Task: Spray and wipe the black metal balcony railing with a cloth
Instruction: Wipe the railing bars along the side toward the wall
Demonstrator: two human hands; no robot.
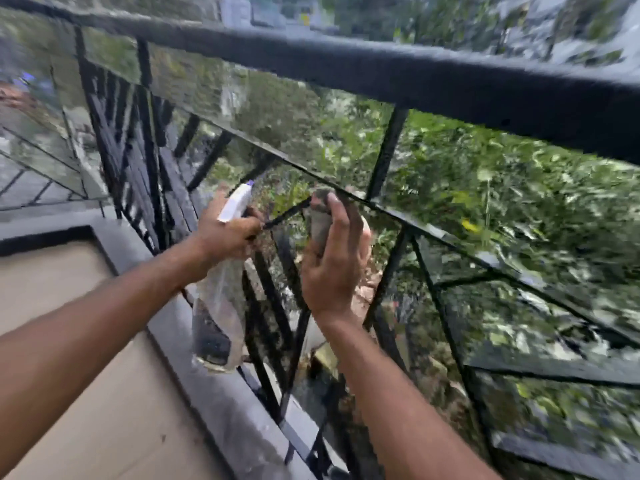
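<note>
From my remote view through the head camera, a person works at the black metal railing (381, 71) of a balcony, both bare arms reaching toward its thin diagonal bars. The left hand (225, 233) has its grip closed around the neck of a clear spray bottle (216, 306), whose white head and purple-tipped nozzle point up and to the right at the bars, while the see-through body hangs below the fist, just above the grey ledge (207, 375) that carries the railing's foot. The right hand (332, 265), just beside the left and a little higher, holds a grey cloth (320, 220), fingers wrapped over it, and presses it up against a slanting bar under the thick top rail. I cannot tell whether a finger rests on the trigger, as the picture is blurred. The tan balcony floor (69, 289) lies at lower left, and dense green foliage (519, 188) fills the space beyond the bars.
</note>
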